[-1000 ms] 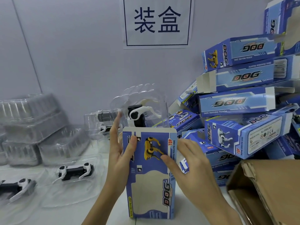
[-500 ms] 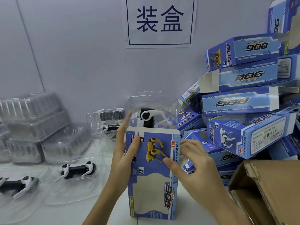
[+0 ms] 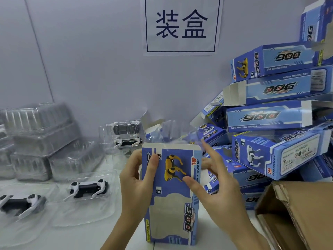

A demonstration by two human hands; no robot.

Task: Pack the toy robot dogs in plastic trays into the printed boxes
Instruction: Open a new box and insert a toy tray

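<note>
Trays (image 3: 84, 188) left, boxes (image 3: 270, 116) right.

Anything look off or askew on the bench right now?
The pile of printed boxes on the right is stacked haphazardly: boxes tilted, some upside down, several with end flaps hanging open. The cardboard carton at lower right has a ragged, torn edge. The upright box held by both hands looks fine.
</note>
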